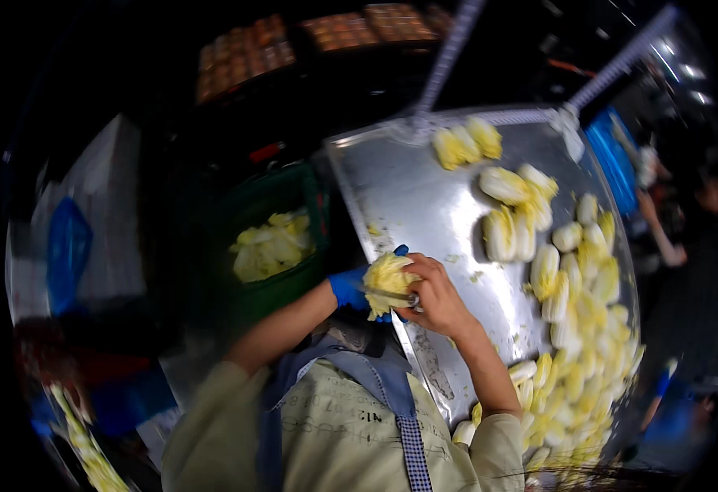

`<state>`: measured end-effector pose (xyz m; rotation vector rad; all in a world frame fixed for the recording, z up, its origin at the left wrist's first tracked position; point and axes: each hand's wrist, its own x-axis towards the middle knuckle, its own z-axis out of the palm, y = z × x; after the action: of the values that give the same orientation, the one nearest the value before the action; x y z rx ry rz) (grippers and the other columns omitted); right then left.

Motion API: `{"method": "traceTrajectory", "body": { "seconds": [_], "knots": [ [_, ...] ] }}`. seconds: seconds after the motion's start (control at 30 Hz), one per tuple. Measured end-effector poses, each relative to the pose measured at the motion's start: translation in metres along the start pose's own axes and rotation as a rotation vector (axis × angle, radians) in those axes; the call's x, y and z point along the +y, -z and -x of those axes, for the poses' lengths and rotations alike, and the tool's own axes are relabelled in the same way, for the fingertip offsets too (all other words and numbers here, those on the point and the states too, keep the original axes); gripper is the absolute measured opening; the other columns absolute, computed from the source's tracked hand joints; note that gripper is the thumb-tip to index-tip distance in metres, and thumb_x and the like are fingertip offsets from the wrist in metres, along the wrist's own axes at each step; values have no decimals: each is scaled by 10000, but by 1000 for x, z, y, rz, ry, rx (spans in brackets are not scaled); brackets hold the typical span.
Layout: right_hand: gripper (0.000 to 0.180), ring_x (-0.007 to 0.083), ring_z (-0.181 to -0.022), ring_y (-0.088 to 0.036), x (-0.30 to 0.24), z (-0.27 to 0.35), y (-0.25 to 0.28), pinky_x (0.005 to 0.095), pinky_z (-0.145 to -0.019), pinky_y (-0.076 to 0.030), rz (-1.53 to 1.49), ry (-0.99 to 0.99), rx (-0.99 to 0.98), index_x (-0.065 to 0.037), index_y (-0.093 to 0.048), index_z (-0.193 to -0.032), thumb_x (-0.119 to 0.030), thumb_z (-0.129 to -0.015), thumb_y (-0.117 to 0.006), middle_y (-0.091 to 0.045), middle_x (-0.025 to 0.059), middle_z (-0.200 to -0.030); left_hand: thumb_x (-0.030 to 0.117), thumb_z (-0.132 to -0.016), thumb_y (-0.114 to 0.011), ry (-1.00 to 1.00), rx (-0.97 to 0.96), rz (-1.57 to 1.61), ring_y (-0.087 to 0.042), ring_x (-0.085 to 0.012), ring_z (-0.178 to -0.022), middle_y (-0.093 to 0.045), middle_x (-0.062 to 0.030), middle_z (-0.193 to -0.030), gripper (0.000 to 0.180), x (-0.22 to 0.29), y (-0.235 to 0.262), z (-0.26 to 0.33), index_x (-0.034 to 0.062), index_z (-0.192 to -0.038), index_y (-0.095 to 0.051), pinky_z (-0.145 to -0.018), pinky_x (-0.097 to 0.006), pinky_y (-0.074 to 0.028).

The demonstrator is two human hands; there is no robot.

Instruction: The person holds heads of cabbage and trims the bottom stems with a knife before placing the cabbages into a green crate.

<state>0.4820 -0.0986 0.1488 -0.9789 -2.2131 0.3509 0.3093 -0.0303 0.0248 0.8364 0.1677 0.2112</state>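
In my blue-gloved left hand (347, 289) rests a pale yellow head of napa cabbage (385, 273), above the near left edge of the steel table (449, 205). The glove's fingers wrap round it from behind and below, partly hidden by the leaves. My bare right hand (441, 297) is closed on a knife (390, 293), whose blade lies across the cabbage and points left. The handle is mostly covered by my fingers. Motion blurs the blade a little, so I cannot tell whether it has cut in.
Several napa cabbages (592, 303) are heaped along the table's right side, with smaller groups (467, 143) farther back. A green crate (316, 205) of loose leaves stands left of the table. White table posts (449, 57) rise at the far edge. Another person's arm (662, 234) shows beyond the right side.
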Motion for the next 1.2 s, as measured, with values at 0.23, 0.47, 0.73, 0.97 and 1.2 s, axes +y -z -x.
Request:
{"method": "traceTrajectory", "body": {
  "seconds": [0.23, 0.47, 0.73, 0.97, 1.2],
  "knots": [
    [282, 348, -1105, -455, -8, -106, -97, 489, -928, -377, 78, 305, -173, -4, -449, -798, -41, -600, -647, -468, 141, -1104, 175, -932, -412, -502, 68, 461, -477, -181, -1131, -384, -52, -1336, 448, 52, 26, 131, 104, -1353, -273, -978, -337, -389],
    [438, 290, -1067, -483, -13, -176, -171, 375, -871, -430, -166, 155, -259, -6, -480, -875, -247, -619, -741, -441, 148, -1179, 314, -853, -519, -503, 557, 980, -512, -327, -1091, -499, -177, -1218, 548, 46, 77, 221, 12, -1286, -373, -941, -469, -400],
    [322, 310, -627, -593, -14, -150, -233, 353, -556, -457, -122, -569, -336, -34, -492, -965, -280, -808, -627, -599, 131, -750, 179, -791, -604, -692, 614, 657, -424, -340, -1177, -404, -190, -1301, 636, 42, 118, 295, 31, -1331, -303, -963, -467, -367],
    [215, 320, -678, -578, -46, -169, -253, 374, -594, -448, -100, -359, -265, -25, -529, -930, -222, -850, -557, -580, 147, -764, 124, -565, -822, -496, 1240, -324, -439, -184, -1131, -462, -76, -1223, 863, 31, 124, 312, 42, -1286, -356, -965, -308, -356],
    [244, 324, -603, -579, -49, -175, -270, 396, -515, -441, -32, -302, -419, -44, -510, -838, -279, -834, -577, -581, 130, -685, 140, -563, -821, -364, 1182, -372, -445, -195, -1135, -462, -95, -1237, 898, 16, 110, 323, 33, -1302, -322, -971, -317, -355]
  ]
}}
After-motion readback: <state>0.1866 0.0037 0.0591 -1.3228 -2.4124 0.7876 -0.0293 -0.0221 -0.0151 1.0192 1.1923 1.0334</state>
